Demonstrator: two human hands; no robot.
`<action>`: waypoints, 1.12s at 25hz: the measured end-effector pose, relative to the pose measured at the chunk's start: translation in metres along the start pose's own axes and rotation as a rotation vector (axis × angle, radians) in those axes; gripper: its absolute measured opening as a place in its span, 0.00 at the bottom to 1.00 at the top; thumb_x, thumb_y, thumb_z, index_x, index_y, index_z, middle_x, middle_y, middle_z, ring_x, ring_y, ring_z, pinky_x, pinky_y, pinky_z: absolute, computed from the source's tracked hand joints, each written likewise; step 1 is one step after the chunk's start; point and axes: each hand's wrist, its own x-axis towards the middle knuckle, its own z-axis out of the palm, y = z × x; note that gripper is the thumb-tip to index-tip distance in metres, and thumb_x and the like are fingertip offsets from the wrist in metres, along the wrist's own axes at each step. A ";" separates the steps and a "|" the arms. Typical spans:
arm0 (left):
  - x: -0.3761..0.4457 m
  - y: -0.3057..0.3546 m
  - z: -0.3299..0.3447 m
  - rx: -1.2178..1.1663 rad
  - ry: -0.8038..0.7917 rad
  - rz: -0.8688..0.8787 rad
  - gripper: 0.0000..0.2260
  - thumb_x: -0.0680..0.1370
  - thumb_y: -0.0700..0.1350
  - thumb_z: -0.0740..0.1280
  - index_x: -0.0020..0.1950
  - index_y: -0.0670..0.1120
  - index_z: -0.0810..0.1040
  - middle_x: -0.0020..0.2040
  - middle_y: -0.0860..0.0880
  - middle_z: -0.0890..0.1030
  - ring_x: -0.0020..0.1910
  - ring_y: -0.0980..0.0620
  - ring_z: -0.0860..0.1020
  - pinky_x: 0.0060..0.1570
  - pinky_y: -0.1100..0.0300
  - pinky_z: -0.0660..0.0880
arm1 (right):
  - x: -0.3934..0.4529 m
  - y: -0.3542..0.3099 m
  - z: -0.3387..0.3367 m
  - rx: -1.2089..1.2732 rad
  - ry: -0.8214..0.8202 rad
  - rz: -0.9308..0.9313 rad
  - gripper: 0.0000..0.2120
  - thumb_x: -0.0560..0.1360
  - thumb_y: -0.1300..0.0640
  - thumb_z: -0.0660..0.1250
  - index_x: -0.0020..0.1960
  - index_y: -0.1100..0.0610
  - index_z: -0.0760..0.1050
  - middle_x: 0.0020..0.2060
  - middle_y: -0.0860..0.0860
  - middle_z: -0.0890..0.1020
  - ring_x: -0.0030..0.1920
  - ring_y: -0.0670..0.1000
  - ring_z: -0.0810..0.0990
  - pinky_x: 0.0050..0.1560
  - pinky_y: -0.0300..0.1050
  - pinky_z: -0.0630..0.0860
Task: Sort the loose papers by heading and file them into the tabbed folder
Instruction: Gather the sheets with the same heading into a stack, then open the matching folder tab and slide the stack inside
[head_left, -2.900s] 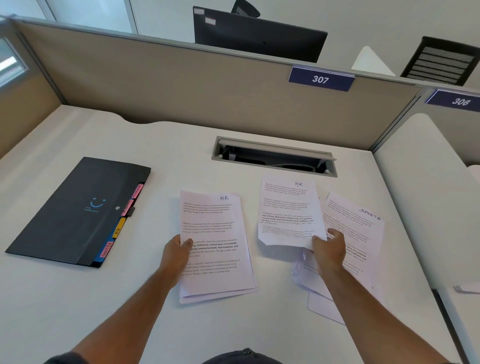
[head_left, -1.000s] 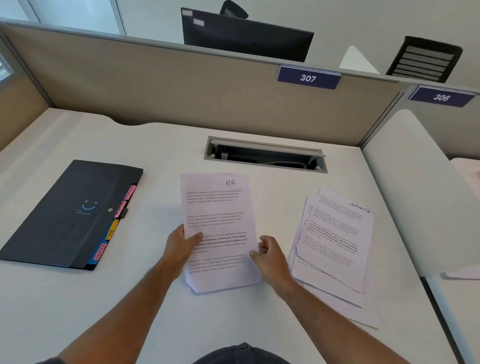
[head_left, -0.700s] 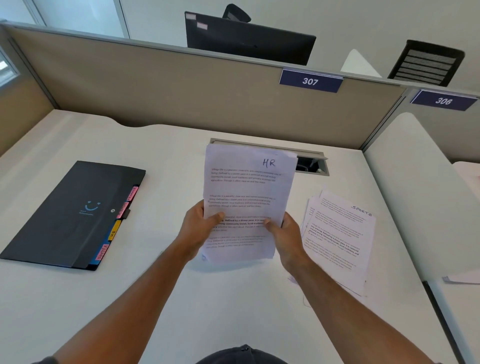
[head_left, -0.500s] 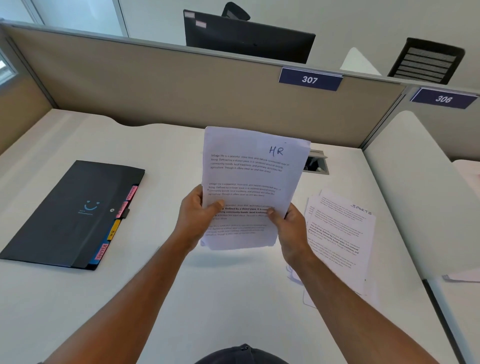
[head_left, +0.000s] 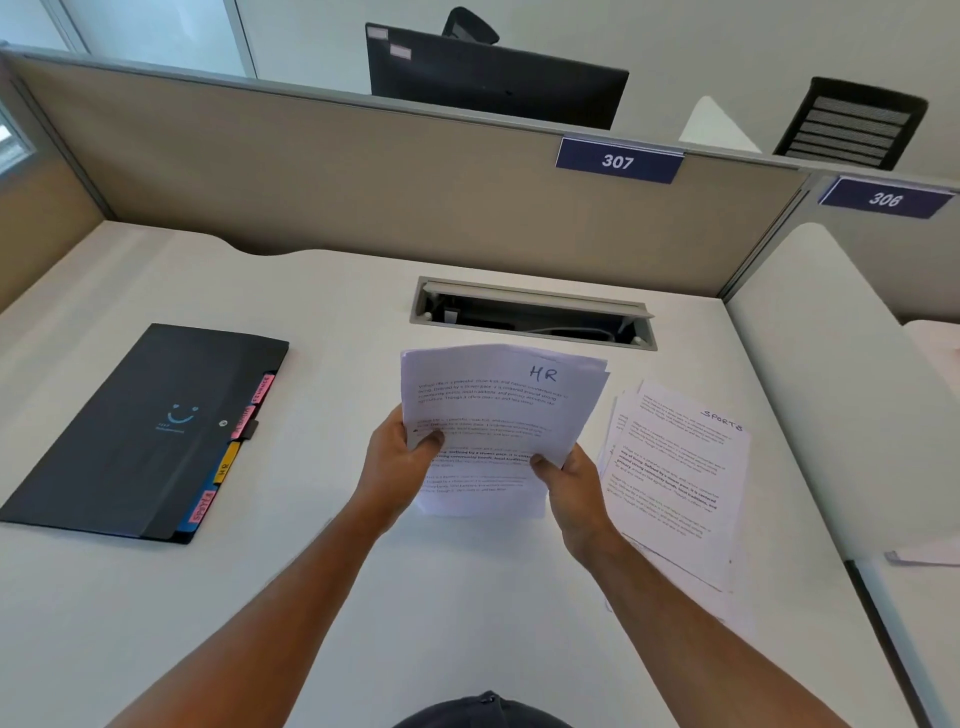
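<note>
I hold a stack of white sheets headed "HR" (head_left: 498, 410) upright over the middle of the desk. My left hand (head_left: 397, 462) grips its left edge and my right hand (head_left: 563, 480) grips its lower right edge. The stack's bottom edge is at or just above the desktop. To the right lies a loose pile of papers with "SPORTS" (head_left: 675, 467) on top. A closed black tabbed folder (head_left: 130, 431) lies flat at the left, with pink, yellow and blue tabs along its right edge.
A cable tray opening (head_left: 532, 314) is sunk into the desk behind the papers. A beige partition (head_left: 363, 176) with a "307" sign closes off the back. A second desk (head_left: 831, 389) adjoins on the right, with a sheet at its near edge.
The HR sheet from my right hand joined the HR pile. Both hands then lifted the stack off the desk, stood it upright, and have now lowered it towards the desktop.
</note>
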 end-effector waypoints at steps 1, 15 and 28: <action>0.000 -0.001 0.000 0.001 0.002 0.000 0.15 0.81 0.34 0.64 0.61 0.52 0.78 0.55 0.52 0.83 0.55 0.49 0.81 0.57 0.49 0.80 | 0.000 -0.001 0.000 -0.003 -0.001 -0.005 0.16 0.83 0.64 0.63 0.62 0.45 0.77 0.53 0.44 0.85 0.58 0.48 0.82 0.53 0.39 0.77; 0.010 -0.026 -0.019 -0.025 0.009 -0.162 0.13 0.80 0.38 0.63 0.62 0.48 0.78 0.57 0.50 0.84 0.55 0.48 0.82 0.55 0.51 0.81 | 0.007 0.017 0.002 -0.220 -0.096 0.036 0.16 0.83 0.64 0.62 0.65 0.49 0.77 0.58 0.43 0.84 0.59 0.45 0.81 0.54 0.40 0.76; 0.011 -0.069 -0.104 0.127 0.277 -0.356 0.10 0.81 0.49 0.67 0.61 0.47 0.77 0.50 0.51 0.83 0.48 0.53 0.82 0.45 0.57 0.78 | 0.005 0.037 0.059 -0.278 -0.190 0.153 0.12 0.81 0.66 0.65 0.57 0.52 0.81 0.52 0.45 0.87 0.51 0.50 0.86 0.48 0.44 0.80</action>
